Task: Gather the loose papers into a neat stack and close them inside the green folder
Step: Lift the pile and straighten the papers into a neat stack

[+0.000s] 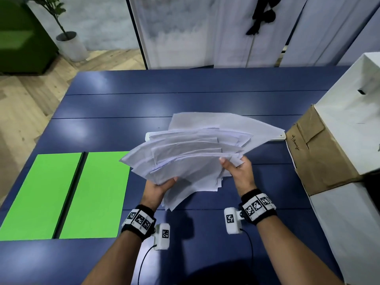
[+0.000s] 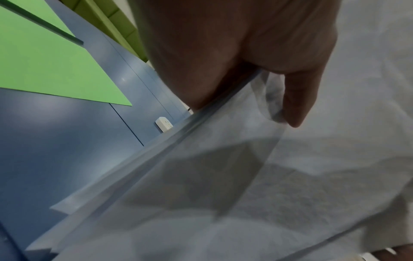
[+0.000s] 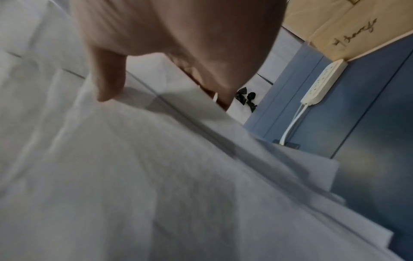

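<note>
A fanned, uneven bunch of white papers (image 1: 191, 159) is held up above the blue table (image 1: 123, 103) at its middle. My left hand (image 1: 159, 189) grips the bunch's near left edge, thumb on top (image 2: 297, 106). My right hand (image 1: 236, 167) grips its right edge, thumb over the sheets (image 3: 109, 88). The papers (image 2: 245, 176) (image 3: 134, 167) fill both wrist views. The green folder (image 1: 65, 194) lies open and flat at the table's left, with nothing on it; its corner (image 2: 44, 67) shows in the left wrist view.
A white power strip (image 1: 277, 137) (image 3: 321, 81) lies behind the papers, its end (image 2: 164, 124) visible at the left. A brown cardboard box (image 1: 320, 149) and a white box (image 1: 353, 120) stand at the right. A potted plant (image 1: 70, 44) stands on the floor beyond.
</note>
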